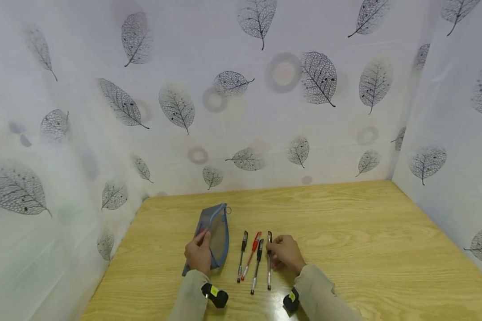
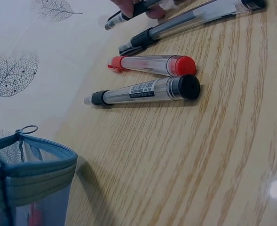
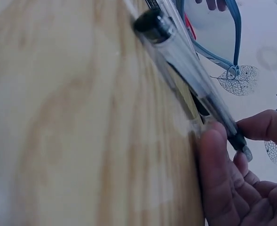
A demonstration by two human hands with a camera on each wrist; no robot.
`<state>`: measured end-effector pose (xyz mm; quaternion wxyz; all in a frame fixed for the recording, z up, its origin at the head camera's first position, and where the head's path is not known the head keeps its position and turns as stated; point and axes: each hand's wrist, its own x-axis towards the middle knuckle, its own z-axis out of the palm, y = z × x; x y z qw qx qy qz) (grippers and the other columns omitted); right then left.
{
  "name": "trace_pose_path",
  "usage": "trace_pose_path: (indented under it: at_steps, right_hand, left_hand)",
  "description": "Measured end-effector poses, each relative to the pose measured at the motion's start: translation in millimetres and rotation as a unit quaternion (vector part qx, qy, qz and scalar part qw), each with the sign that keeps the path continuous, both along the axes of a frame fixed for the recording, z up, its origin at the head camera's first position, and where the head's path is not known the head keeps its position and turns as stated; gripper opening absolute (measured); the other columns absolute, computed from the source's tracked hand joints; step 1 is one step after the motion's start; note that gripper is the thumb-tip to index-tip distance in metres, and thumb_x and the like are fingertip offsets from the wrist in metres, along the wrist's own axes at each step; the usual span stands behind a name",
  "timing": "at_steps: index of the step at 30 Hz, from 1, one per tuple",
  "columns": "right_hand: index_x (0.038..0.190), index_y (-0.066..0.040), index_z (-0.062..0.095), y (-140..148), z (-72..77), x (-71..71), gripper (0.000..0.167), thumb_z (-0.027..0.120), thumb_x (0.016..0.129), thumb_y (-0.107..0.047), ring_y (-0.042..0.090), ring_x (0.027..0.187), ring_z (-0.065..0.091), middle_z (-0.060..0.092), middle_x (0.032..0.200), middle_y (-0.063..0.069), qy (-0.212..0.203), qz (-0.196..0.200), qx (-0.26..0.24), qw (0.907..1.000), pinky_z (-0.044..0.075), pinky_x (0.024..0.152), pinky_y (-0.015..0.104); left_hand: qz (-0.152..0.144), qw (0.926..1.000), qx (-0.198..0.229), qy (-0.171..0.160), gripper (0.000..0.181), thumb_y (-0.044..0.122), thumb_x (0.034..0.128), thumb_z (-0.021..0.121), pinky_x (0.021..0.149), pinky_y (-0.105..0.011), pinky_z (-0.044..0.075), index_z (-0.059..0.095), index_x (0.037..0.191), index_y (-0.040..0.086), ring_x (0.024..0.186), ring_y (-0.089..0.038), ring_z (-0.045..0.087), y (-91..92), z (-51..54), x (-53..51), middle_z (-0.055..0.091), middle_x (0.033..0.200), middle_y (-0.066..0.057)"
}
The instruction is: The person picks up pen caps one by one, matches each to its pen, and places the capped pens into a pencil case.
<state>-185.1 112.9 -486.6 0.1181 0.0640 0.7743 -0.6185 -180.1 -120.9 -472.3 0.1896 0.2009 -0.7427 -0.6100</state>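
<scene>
My left hand (image 1: pixel 199 255) grips the near side of a blue zip pouch (image 1: pixel 220 238) with a see-through panel; its mouth gapes toward the pens. Something red shows through the pouch wall in the left wrist view. With my right hand (image 1: pixel 288 253) I pinch a clear gel pen (image 3: pixel 194 66) near its black cap, thumb on one side and fingers on the other. Between the hands lie a black gel pen (image 1: pixel 242 258), a red pen (image 1: pixel 252 254) and another black gel pen (image 1: pixel 257 265), side by side with their caps pointing away.
The wood-grain table (image 1: pixel 365 249) spreads out to the right of the pens. Behind and along both sides hangs a pale curtain (image 1: pixel 257 116) printed with dark leaves. A ring pull (image 1: pixel 228 210) sits at the pouch's far corner.
</scene>
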Motion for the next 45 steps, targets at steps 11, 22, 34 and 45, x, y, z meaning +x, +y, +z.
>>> trace_pose_path:
  at_steps: [11,22,34,45]
  right_hand:
    - [0.112,0.005,0.047,3.0,-1.2,1.4,0.032,0.060,0.085,-0.004,0.018,0.048,0.060,0.064,0.076,0.014,0.006,0.003,-0.052,0.9986,0.054,0.047,0.036]
    - [0.128,0.013,0.037,13.0,-1.2,2.5,0.046,0.058,0.089,0.000,0.020,0.062,0.066,0.068,0.085,0.019,0.031,0.061,-0.131,0.9890,0.058,0.059,0.040]
    - [0.136,0.013,0.031,8.5,-0.2,-4.7,0.052,0.059,0.093,0.001,0.026,0.077,0.069,0.069,0.092,0.019,0.054,0.081,-0.192,0.9765,0.057,0.072,0.045]
    - [0.139,0.011,0.034,-22.8,11.5,-22.2,0.055,0.061,0.092,0.001,0.022,0.072,0.068,0.065,0.100,0.033,0.064,0.050,-0.186,0.9792,0.058,0.068,0.040]
  left_hand:
    - [0.008,0.9999,0.005,0.005,0.025,0.017,0.0935,0.064,0.089,-0.047,0.048,0.071,0.113,0.003,0.108,-0.033,0.061,0.4,-0.1,0.6,0.066,0.118,-0.015]
    - [0.001,1.0000,0.005,0.003,0.026,0.018,0.0943,0.063,0.088,-0.045,0.049,0.071,0.114,0.003,0.109,-0.032,0.061,-0.5,-1.4,-0.1,0.066,0.120,-0.015]
    - [0.006,0.9999,0.008,0.007,0.025,0.017,0.0936,0.064,0.089,-0.041,0.050,0.071,0.113,0.004,0.109,-0.029,0.062,-1.5,0.7,1.4,0.067,0.118,-0.013]
    - [-0.006,0.9998,0.017,-0.006,0.026,0.017,0.0947,0.063,0.092,-0.046,0.047,0.070,0.115,0.003,0.113,-0.032,0.059,-3.5,2.6,2.4,0.065,0.122,-0.014]
